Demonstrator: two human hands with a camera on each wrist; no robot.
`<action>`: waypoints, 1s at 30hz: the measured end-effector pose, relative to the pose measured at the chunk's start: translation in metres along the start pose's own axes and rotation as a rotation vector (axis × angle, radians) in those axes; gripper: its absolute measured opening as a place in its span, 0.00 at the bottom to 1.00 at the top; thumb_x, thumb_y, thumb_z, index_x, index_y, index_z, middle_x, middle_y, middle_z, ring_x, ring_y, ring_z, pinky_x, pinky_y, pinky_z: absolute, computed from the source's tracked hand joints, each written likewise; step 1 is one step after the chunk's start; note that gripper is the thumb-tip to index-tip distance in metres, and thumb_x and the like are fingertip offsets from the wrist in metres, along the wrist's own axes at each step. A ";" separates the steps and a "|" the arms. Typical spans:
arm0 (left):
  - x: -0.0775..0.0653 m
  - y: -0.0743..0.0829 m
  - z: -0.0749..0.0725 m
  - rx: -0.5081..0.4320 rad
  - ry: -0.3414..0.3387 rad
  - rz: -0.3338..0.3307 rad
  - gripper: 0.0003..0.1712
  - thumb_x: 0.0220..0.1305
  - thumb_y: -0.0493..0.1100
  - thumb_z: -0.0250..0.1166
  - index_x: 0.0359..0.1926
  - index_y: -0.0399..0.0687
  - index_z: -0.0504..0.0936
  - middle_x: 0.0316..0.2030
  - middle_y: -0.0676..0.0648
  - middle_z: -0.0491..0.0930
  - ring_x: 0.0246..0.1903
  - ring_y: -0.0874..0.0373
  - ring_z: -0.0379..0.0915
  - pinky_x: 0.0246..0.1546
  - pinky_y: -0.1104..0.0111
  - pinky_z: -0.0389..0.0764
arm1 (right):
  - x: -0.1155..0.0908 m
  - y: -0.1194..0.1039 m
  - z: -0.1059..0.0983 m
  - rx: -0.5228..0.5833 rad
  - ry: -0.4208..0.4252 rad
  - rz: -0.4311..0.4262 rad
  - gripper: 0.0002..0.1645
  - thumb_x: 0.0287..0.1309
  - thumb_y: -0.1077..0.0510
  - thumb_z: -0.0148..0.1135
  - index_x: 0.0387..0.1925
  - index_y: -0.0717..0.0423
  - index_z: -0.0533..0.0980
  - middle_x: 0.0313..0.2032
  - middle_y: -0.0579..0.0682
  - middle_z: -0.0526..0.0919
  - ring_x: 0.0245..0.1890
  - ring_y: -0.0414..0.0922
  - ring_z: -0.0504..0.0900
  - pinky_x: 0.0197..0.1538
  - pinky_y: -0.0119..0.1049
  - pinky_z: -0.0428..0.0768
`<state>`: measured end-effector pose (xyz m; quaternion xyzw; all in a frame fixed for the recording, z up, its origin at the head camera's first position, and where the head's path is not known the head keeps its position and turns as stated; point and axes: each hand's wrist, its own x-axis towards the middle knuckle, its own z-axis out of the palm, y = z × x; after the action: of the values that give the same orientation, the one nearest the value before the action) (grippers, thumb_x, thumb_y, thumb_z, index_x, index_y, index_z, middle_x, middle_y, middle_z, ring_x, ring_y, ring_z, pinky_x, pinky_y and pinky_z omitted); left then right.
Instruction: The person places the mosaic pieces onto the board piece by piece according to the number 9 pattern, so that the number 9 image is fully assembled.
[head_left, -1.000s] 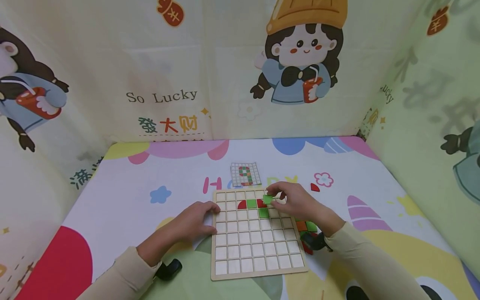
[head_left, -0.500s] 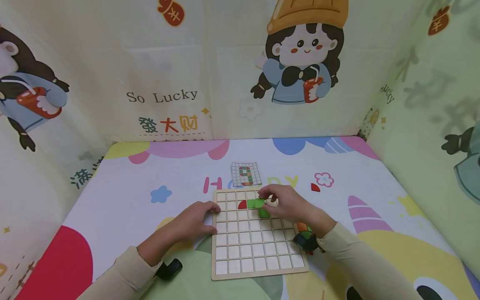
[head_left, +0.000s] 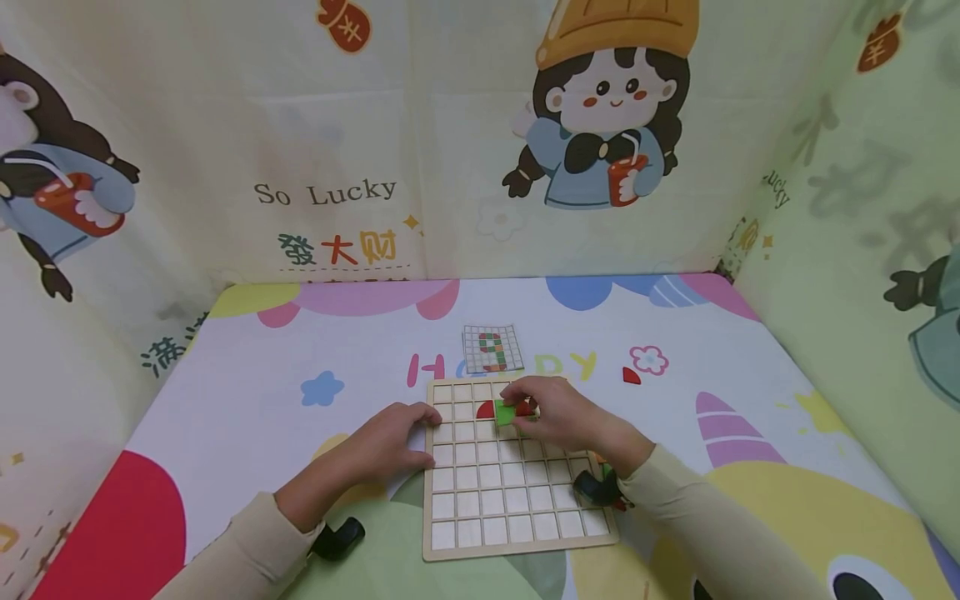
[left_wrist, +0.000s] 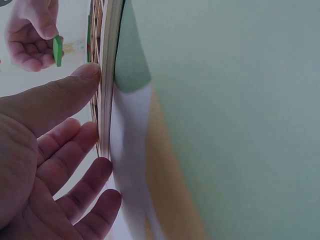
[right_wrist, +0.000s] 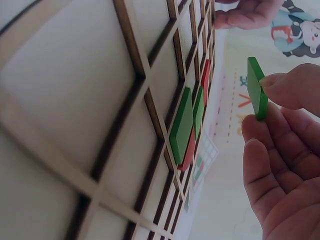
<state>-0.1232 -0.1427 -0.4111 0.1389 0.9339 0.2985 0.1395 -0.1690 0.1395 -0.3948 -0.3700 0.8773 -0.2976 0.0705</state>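
Note:
A wooden grid board (head_left: 495, 504) lies on the table. My left hand (head_left: 386, 442) rests at its left edge, thumb and fingertips touching the rim with the fingers loosely extended. Over the board's upper rows, my right hand (head_left: 566, 412) pinches a green square tile (right_wrist: 256, 89) between thumb and fingers, held clear of the grid. Set in the board are a rounded red tile (head_left: 486, 409), another red tile (head_left: 522, 408), and green tiles, one of them a nearer green square (right_wrist: 181, 130) in the right wrist view. The right hand partly covers these cells in the head view.
Behind the board lies a pattern card (head_left: 491, 348) showing a 9 in coloured squares. A loose red piece (head_left: 632, 376) sits at the back right. More tiles beside the board's right edge are mostly hidden by my right wrist and its black camera (head_left: 596, 487).
My right hand has moved left across the board's upper rows with the green tile, which now overlaps the cell right of the rounded red tile. The left hand stays at the edge.

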 end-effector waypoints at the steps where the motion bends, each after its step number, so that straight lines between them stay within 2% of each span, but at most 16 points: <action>1: 0.000 0.000 0.000 0.001 -0.001 -0.001 0.26 0.52 0.42 0.80 0.51 0.50 0.80 0.47 0.52 0.77 0.50 0.52 0.70 0.54 0.58 0.75 | 0.001 0.000 0.001 -0.004 -0.006 0.000 0.18 0.59 0.65 0.68 0.51 0.61 0.78 0.44 0.49 0.83 0.40 0.47 0.82 0.46 0.38 0.82; 12: 0.001 0.002 0.001 -0.003 -0.003 -0.019 0.28 0.51 0.42 0.80 0.53 0.50 0.80 0.49 0.51 0.77 0.51 0.51 0.70 0.54 0.58 0.77 | 0.008 -0.009 0.006 -0.027 -0.038 0.010 0.20 0.59 0.62 0.70 0.52 0.61 0.78 0.42 0.47 0.83 0.40 0.46 0.80 0.47 0.37 0.80; 21: 0.001 0.002 0.000 0.001 -0.001 -0.012 0.27 0.51 0.42 0.80 0.52 0.50 0.80 0.48 0.51 0.77 0.51 0.51 0.70 0.54 0.57 0.77 | 0.013 -0.011 0.012 -0.049 -0.057 0.020 0.15 0.57 0.61 0.71 0.46 0.57 0.80 0.36 0.41 0.81 0.37 0.41 0.78 0.46 0.37 0.79; 30: 0.000 0.003 -0.001 -0.003 -0.003 -0.013 0.27 0.51 0.42 0.80 0.52 0.50 0.80 0.48 0.51 0.77 0.51 0.51 0.69 0.55 0.58 0.76 | 0.017 -0.014 0.015 -0.061 -0.089 0.023 0.14 0.59 0.62 0.69 0.47 0.56 0.80 0.39 0.42 0.82 0.39 0.41 0.77 0.49 0.38 0.79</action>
<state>-0.1227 -0.1408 -0.4085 0.1331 0.9341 0.2988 0.1432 -0.1676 0.1129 -0.3972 -0.3749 0.8861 -0.2530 0.1015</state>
